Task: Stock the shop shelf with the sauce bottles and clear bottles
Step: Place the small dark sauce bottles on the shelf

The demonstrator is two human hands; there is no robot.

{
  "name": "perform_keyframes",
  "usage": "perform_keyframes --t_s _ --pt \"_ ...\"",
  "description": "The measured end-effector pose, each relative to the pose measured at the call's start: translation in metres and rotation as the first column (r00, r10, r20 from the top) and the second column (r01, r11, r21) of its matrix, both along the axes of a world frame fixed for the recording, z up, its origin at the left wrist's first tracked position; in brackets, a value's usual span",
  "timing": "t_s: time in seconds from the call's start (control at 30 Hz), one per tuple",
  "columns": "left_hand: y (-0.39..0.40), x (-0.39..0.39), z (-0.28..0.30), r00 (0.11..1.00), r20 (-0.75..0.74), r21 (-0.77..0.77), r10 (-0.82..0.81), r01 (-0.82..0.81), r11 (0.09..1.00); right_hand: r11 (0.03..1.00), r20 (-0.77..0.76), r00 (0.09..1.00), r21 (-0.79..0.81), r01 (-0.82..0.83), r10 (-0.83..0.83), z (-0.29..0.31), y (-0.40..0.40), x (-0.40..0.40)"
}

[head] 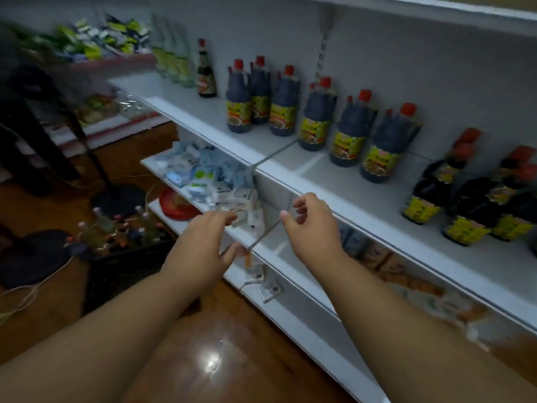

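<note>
Dark sauce bottles (pixel 348 132) with red caps and yellow labels stand in a row on the white shelf (pixel 290 167). Several clear bottles (pixel 174 65) stand at the shelf's far left, beside one dark bottle (pixel 207 74). A black crate (pixel 122 271) on the floor at left holds more bottles (pixel 125 228). My left hand (pixel 203 242) and my right hand (pixel 311 225) hover in front of the shelf's edge with relaxed, loosely curled fingers and hold nothing.
A lower shelf (pixel 162 167) carries small white and blue packets (pixel 203 178). A red plate (pixel 174 205) lies below it. Black fan stands (pixel 116 196) and cables sit on the wooden floor at left. An upper shelf (pixel 436 10) runs overhead.
</note>
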State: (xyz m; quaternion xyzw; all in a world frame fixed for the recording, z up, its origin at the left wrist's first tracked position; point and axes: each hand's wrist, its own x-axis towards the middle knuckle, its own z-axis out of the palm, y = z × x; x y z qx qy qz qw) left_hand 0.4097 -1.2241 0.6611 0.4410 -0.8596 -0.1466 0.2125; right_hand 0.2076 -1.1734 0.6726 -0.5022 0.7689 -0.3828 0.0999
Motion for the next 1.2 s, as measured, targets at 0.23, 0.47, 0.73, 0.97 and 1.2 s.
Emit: perform_keyframes --t_s 0.23,0.47,0.73,0.97,1.2 --pt "-0.048 0.183 -0.008 0.957 0.074 0.051 0.280 -0.284 0.957 0.965 0.025 0.967 0.066 -0.253 0.252 -0.005 -0.091 0.157" --pt "-0.112 0.267 -0.046 0.888 0.105 0.126 0.448 -0.459 0.879 0.875 0.036 0.889 0.161 -0.456 0.456 -0.046 -0.195 0.252" --pt "-0.187 0.382 -0.048 0.774 0.224 0.136 0.593 -0.627 0.767 0.690 0.043 0.725 0.272 -0.671 0.688 -0.062 -0.321 0.372" --pt "-0.283 0.504 -0.095 0.788 0.235 0.189 0.570 -0.612 0.768 0.673 -0.011 0.722 0.370 -0.640 0.692 -0.095 -0.415 0.497" --pt "-0.396 0.588 -0.112 0.881 0.273 0.276 0.386 -0.456 0.846 0.754 0.022 0.860 0.470 -0.459 0.510 -0.103 -0.476 0.565"
